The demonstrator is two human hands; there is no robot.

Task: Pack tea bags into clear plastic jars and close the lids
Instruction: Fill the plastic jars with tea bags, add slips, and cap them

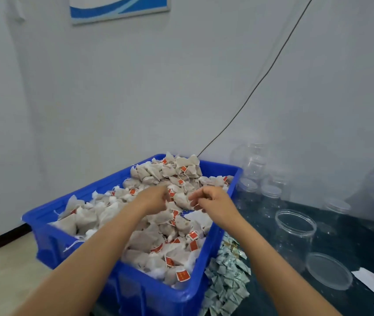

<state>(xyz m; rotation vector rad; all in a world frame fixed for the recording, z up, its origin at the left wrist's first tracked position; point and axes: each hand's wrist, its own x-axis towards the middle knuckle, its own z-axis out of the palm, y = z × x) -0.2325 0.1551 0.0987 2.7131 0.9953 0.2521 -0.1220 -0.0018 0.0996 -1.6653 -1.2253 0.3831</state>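
Here the tea bags (149, 215) lie heaped in a blue crate (85, 192), pale pouches with strings and small red tags, piled above the rim at the crate's far corner. Both hands work over the middle of the heap. The left hand (153, 198) has its fingers curled down among the bags; whether they actually hold one cannot be told, as the fingertips are blurred. The right hand (213, 202) is just beside it, fingers (195, 198) bent toward the left hand, seemingly pinching at a bag or its string, though the blur leaves that unsure too. One bag (181, 199) sits between the two hands, touching or nearly touching both.

The crate fills the left part of the bench (345, 238), its near corner close to the bench's front edge. Against its right wall lies a pile of small greenish sachets (224, 279). Right of those stands an open clear jar (295, 236), with a clear lid (328, 270) lying flat near it. More lidded jars (270, 199) stand along the far edge by the wall. White paper scraps (373, 283) lie at the front right corner.
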